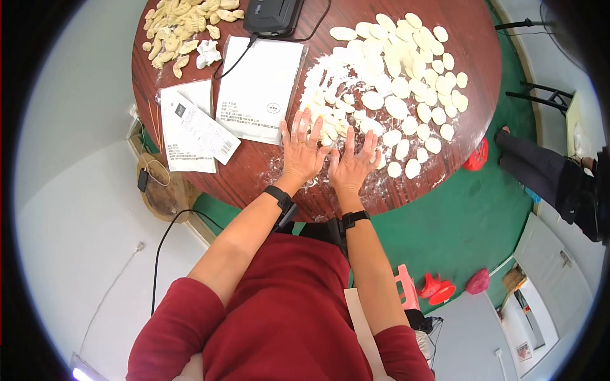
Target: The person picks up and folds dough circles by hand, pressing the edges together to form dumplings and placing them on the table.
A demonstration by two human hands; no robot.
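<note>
My left hand (304, 149) lies palm down near the table's front edge, its spread fingertips at small dough pieces (329, 131) and flour. Beside it, also palm down with fingers apart, my right hand (353, 164) reaches toward the flattened dough rounds (372, 100). The two thumbs are close together. Many pale flat rounds (413, 63) cover the right side of the dark red round table (473, 95). White flour (330, 73) is spread in front of my hands. What lies under my fingers is partly hidden.
White packets (260, 89) and a labelled packet (197, 130) lie on the left. Behind them are shaped dough pieces (175, 32), a crumpled white item (207, 54) and a black device (272, 16) with a cable. A person (546, 171) stands at the right, beyond the table.
</note>
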